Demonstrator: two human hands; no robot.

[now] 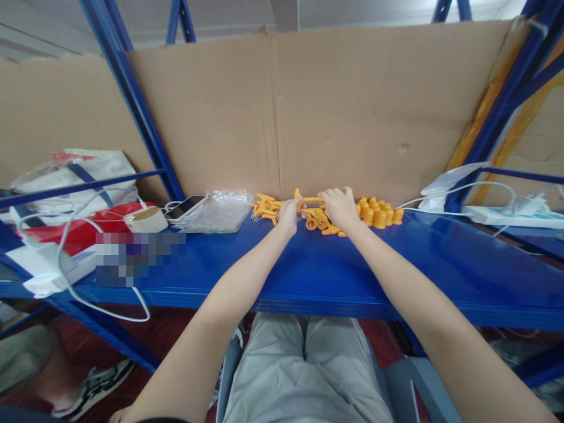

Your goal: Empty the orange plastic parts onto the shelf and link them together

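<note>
Both my arms reach out over a blue metal shelf (308,264). My left hand (288,215) is closed on the left end of a thin orange plastic strip (311,200). My right hand (339,207) pinches the strip's right end, fingers curled over it. Under and between the hands lie loose orange plastic pieces (318,221). A pile of curved orange pieces (265,207) sits left of my left hand. A cluster of upright orange caps (378,214) stands right of my right hand.
A clear plastic bag (220,212) and a phone (187,207) lie left of the pile. Farther left are a round white device (146,219), a red box (77,232) and white cables. A cardboard sheet (335,111) backs the shelf. A power strip (511,217) sits at right.
</note>
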